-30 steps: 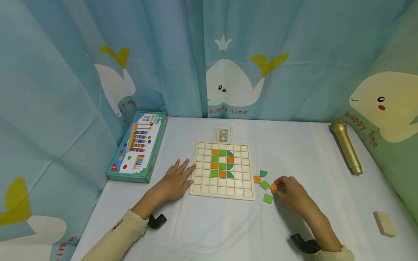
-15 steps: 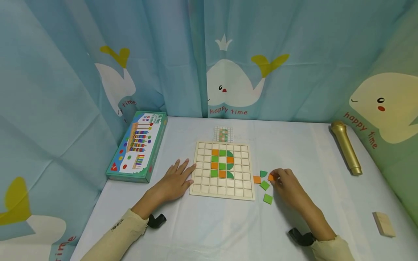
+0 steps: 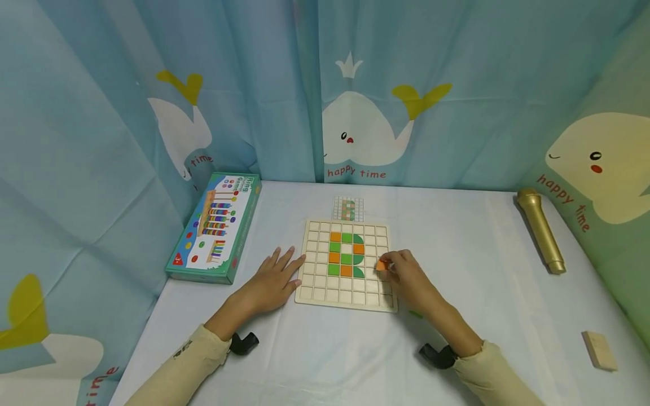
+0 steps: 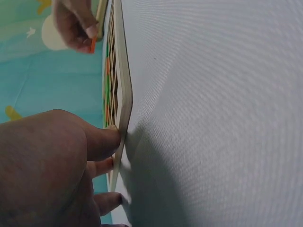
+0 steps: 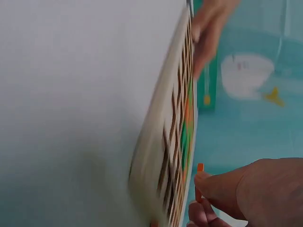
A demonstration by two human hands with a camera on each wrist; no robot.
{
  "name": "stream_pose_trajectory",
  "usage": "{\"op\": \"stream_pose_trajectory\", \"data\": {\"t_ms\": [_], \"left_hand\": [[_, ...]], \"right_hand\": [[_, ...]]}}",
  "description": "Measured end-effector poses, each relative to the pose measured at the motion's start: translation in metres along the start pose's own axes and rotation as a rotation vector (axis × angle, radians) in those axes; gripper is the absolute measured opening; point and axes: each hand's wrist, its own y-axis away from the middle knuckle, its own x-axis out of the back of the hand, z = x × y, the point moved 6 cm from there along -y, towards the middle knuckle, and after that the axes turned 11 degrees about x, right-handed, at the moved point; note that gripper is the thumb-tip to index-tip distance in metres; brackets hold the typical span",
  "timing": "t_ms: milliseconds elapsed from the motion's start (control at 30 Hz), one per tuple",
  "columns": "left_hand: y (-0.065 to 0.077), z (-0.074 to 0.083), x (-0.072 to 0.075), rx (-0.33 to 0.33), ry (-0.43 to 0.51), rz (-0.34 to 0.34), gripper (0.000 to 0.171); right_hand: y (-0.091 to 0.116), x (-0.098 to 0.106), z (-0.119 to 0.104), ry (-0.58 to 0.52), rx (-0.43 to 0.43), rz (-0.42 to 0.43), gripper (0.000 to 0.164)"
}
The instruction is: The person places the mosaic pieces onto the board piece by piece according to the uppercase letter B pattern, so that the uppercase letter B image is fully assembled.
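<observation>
A wooden grid board (image 3: 319, 294) lies on the white table. In its cells, orange and green tiles (image 3: 347, 259) form a letter R pattern. My left hand (image 3: 271, 286) is spread at the board's left side, its thumb and fingers touching the rim, as the left wrist view also shows. With thumb and fingers, my right hand (image 3: 411, 281) pinches an orange square tile (image 3: 382, 265) above the board's right part. The right wrist view shows this orange tile (image 5: 200, 167) edge-on, apart from the grid. One green tile (image 3: 416, 314) peeks out below my right forearm; other loose tiles are hidden.
Behind the board lies a small printed pattern card (image 3: 348, 209). A boxed ring game (image 3: 215, 228) is at the left. On the right are a gold microphone (image 3: 542, 232) and a small wooden block (image 3: 599, 350). Whale-printed curtains (image 3: 284, 90) surround the table.
My right hand has lifted the orange square tile from beside the loose tiles and carried it left over the board. My left hand stays in place at the rim.
</observation>
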Motion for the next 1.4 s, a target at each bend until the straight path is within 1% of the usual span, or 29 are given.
{"op": "stream_pose_trajectory", "data": {"t_ms": [67, 167, 233, 333, 433, 500, 700, 867, 1000, 1167, 1233, 1400], "left_hand": [[0.0, 0.001, 0.001, 0.001, 0.003, -0.001, 0.061], [-0.001, 0.001, 0.001, 0.001, 0.004, -0.002, 0.061], [-0.001, 0.001, 0.0, 0.001, -0.003, -0.004, 0.061], [-0.001, 0.001, 0.001, -0.002, -0.006, -0.005, 0.061], [-0.001, 0.0, 0.002, -0.002, -0.003, -0.009, 0.061], [-0.001, 0.001, 0.003, -0.003, 0.007, -0.008, 0.061], [0.0, 0.002, 0.005, -0.005, 0.011, -0.008, 0.06], [0.0, 0.001, 0.005, -0.005, 0.009, -0.007, 0.06], [-0.001, 0.0, 0.003, -0.004, 0.01, -0.006, 0.061], [-0.002, 0.0, 0.001, 0.001, 0.007, -0.012, 0.061], [-0.002, 0.0, 0.001, 0.003, 0.005, -0.014, 0.061], [-0.001, -0.001, 0.001, 0.007, 0.003, -0.018, 0.061]], "right_hand": [[-0.006, -0.011, -0.016, -0.004, 0.073, -0.014, 0.026], [-0.013, -0.028, -0.036, -0.017, 0.148, -0.047, 0.024], [-0.018, -0.038, -0.046, -0.024, 0.189, -0.054, 0.022], [-0.023, -0.047, -0.059, -0.015, 0.259, -0.018, 0.019], [-0.026, -0.053, -0.068, 0.027, 0.322, 0.029, 0.018], [-0.028, -0.056, -0.073, 0.066, 0.348, 0.041, 0.017], [-0.03, -0.063, -0.079, 0.134, 0.341, -0.009, 0.021], [-0.029, -0.063, -0.08, 0.144, 0.337, -0.01, 0.023], [-0.027, -0.062, -0.078, 0.129, 0.325, -0.014, 0.021], [-0.021, -0.053, -0.069, 0.046, 0.266, -0.034, 0.017], [-0.016, -0.047, -0.063, 0.023, 0.225, -0.036, 0.017], [0.002, -0.028, -0.042, 0.05, 0.137, 0.002, 0.021]]}}
